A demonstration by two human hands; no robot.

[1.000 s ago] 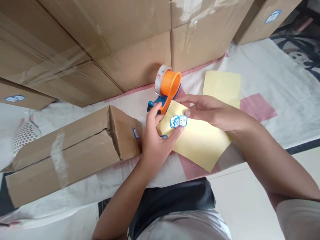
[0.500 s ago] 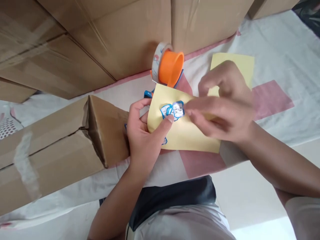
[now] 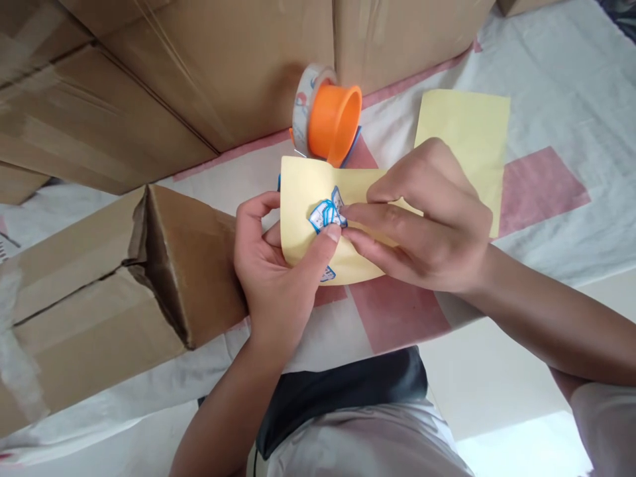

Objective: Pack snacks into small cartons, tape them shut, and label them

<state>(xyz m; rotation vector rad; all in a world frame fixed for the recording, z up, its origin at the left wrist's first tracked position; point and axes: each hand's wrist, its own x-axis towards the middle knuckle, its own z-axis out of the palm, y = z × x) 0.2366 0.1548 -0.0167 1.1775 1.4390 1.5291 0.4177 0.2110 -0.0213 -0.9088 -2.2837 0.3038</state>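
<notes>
My left hand (image 3: 278, 278) is closed on a sheet of yellow paper (image 3: 301, 185), fingers behind it and thumb in front. Under the thumb tip lie small white paper cutouts (image 3: 324, 213) with blue outlines and dark markings I cannot read. My right hand (image 3: 422, 225) has its thumb and index finger pinched at the right-hand cutout (image 3: 338, 197), which tilts up from the sheet. A further blue-edged cutout (image 3: 328, 273) shows lower down, partly hidden by my left thumb.
Behind the sheet stand an orange tape core (image 3: 330, 122) and a printed tape roll (image 3: 301, 109). Another yellow sheet (image 3: 462, 126) lies on the cloth (image 3: 556, 86) at right. A long cardboard box (image 3: 99, 291) is at left; large cartons (image 3: 238, 59) line the back.
My right hand has moved left, its fingertips now at the right-hand cutout, which has tipped from flat to slanted. The yellow sheet is more bent, and the view has shifted slightly.
</notes>
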